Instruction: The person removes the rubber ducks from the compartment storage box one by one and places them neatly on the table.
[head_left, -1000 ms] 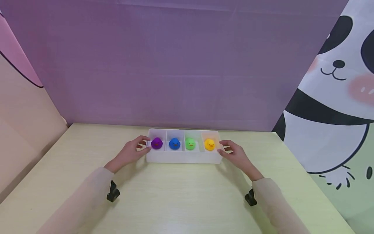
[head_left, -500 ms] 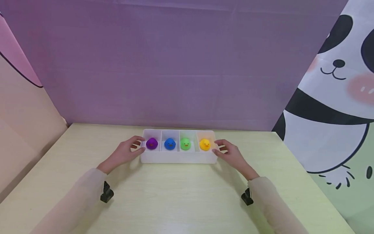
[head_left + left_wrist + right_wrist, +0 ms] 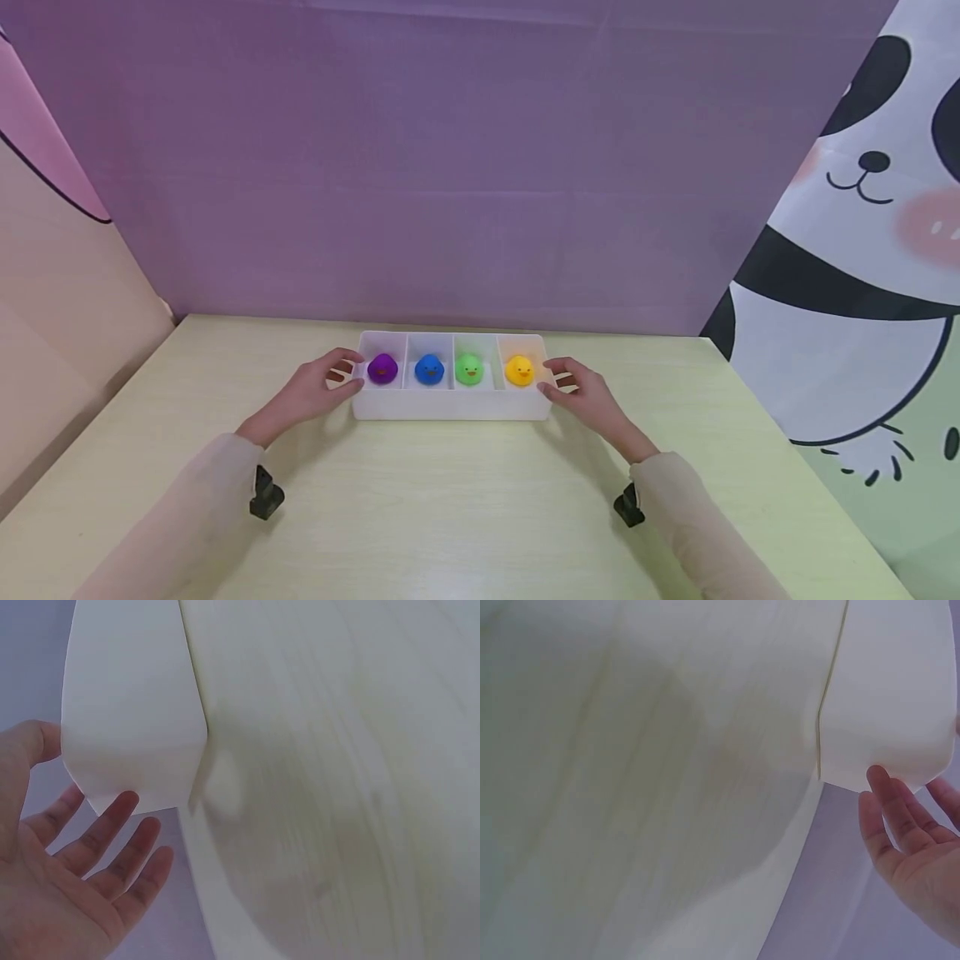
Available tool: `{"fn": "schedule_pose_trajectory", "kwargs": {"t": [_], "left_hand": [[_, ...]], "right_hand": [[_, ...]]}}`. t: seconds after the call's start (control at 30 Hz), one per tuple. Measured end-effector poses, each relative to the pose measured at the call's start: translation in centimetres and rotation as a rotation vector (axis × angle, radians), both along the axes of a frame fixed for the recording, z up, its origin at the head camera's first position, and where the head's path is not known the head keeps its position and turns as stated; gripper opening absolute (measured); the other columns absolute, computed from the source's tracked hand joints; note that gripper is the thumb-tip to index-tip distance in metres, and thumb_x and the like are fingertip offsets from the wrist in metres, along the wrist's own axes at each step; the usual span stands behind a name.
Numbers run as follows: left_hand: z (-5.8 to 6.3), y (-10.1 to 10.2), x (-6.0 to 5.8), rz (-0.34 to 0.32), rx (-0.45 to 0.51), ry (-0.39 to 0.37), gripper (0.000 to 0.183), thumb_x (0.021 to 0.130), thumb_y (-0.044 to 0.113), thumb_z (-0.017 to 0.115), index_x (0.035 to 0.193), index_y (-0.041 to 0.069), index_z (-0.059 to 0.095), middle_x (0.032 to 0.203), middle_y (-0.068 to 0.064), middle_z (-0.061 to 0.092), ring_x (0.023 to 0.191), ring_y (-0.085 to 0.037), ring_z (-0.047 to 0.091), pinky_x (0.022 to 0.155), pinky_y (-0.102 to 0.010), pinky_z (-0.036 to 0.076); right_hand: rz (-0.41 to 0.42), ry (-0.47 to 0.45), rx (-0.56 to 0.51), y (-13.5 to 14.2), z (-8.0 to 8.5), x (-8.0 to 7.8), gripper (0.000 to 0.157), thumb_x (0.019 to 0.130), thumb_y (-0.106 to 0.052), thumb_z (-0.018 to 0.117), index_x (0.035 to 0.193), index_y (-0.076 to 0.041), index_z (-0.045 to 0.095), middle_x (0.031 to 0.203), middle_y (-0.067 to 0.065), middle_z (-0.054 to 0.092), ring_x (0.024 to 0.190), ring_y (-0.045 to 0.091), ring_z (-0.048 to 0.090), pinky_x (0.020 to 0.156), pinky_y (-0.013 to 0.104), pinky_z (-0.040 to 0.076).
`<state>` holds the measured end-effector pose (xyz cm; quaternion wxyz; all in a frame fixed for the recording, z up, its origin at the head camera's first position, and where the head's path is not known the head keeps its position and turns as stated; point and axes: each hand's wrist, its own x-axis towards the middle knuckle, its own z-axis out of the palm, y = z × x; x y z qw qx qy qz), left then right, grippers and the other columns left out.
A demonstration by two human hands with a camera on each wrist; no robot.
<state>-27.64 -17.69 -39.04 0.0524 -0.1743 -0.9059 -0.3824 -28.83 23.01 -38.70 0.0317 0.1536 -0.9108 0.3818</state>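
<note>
A white divided tray [image 3: 450, 406] lies near the table's far edge, its compartments in one row. From left to right they hold a purple toy duck [image 3: 382, 369], a blue one, a light green one and a yellow toy duck [image 3: 520, 371], one apiece. My left hand [image 3: 311, 390] holds the tray's left end, thumb at the near corner and fingers on the end wall. At the opposite end my right hand [image 3: 588, 400] holds it the same way. Both wrist views show fingertips against the tray's smooth outer wall [image 3: 135, 682]; the ducks are hidden there.
The pale wooden table [image 3: 450, 508] extends toward me. Close behind its far edge hangs a purple cloth [image 3: 465, 183]. A panda-printed panel [image 3: 847, 367] stands to the right, a pale pink wall [image 3: 67, 333] to the left. Black wrist mounts [image 3: 267, 493] sit at both sleeves.
Both hands and the tray have slid left along the table, with the ducks staying in their compartments. The hold at each end looks the same.
</note>
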Motion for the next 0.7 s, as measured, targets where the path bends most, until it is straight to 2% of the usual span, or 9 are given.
{"fn": "schedule_pose_trajectory", "kwargs": {"t": [0.4, 0.7], "left_hand": [[0.12, -0.02, -0.03, 0.002, -0.022, 0.023, 0.035, 0.087, 0.018, 0.06, 0.117, 0.002, 0.052, 0.114, -0.02, 0.059, 0.1, -0.036, 0.058, 0.087, -0.047, 0.048], [-0.1, 0.19, -0.43, 0.027, -0.036, 0.053, 0.037, 0.087, 0.022, 0.06, 0.119, 0.003, 0.053, 0.113, -0.018, 0.06, 0.103, -0.034, 0.057, 0.089, -0.046, 0.048]], "right_hand": [[0.011, 0.012, 0.015, -0.24, 0.21, 0.03, 0.045, 0.086, -0.025, 0.063, 0.122, -0.001, 0.051, 0.116, 0.02, 0.055, 0.1, 0.035, 0.057, 0.082, 0.042, 0.053], [0.051, 0.09, 0.047, 0.09, 0.54, -0.17, 0.044, 0.084, -0.02, 0.065, 0.119, 0.003, 0.051, 0.109, 0.024, 0.058, 0.096, 0.036, 0.06, 0.081, 0.044, 0.052]]}}
